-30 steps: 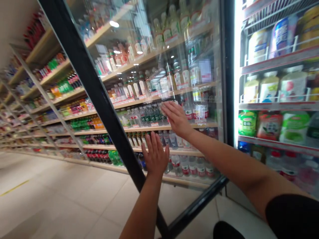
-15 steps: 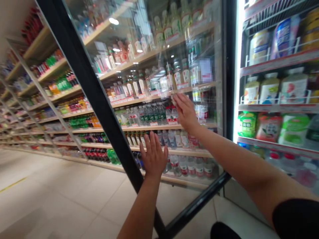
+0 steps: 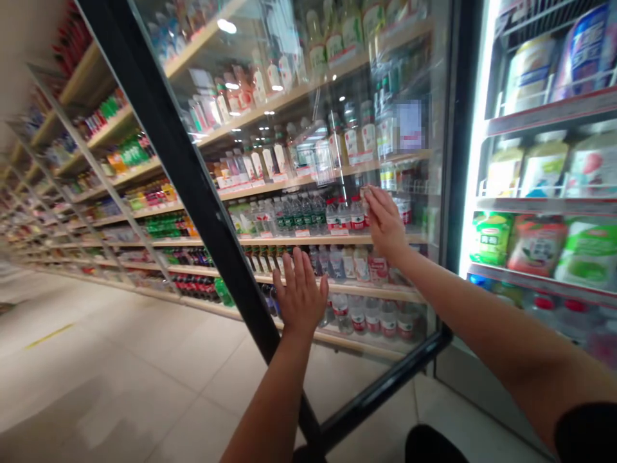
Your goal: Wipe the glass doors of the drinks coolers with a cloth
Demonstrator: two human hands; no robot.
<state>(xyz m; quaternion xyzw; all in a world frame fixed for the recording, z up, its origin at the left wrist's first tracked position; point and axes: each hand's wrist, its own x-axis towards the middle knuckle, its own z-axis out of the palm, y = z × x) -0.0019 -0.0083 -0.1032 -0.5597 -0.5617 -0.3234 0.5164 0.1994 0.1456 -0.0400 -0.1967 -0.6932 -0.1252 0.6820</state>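
My left hand [image 3: 302, 292] lies flat against the glass of an open cooler door [image 3: 332, 283], low and near its black frame, fingers stretched and holding nothing. Higher up and to the right, my right hand [image 3: 385, 222] presses on the same glass with its fingers close together. A small pale edge, which looks like a folded cloth [image 3: 365, 192], shows at its fingertips; most of it is hidden under the hand. Through the pane appear bottles on wooden shelves.
The lit cooler [image 3: 482, 212] on the right holds bottles and green and red pouches [image 3: 537, 244]. Long wooden shelves [image 3: 120, 170] of drinks run off to the left. The door's black lower rail [image 3: 385, 386] slants above the tiled floor [image 3: 159, 379].
My right hand has slid right across the glass, also relative to the door. My left hand stays flat in about the same place. The view has shifted slightly.
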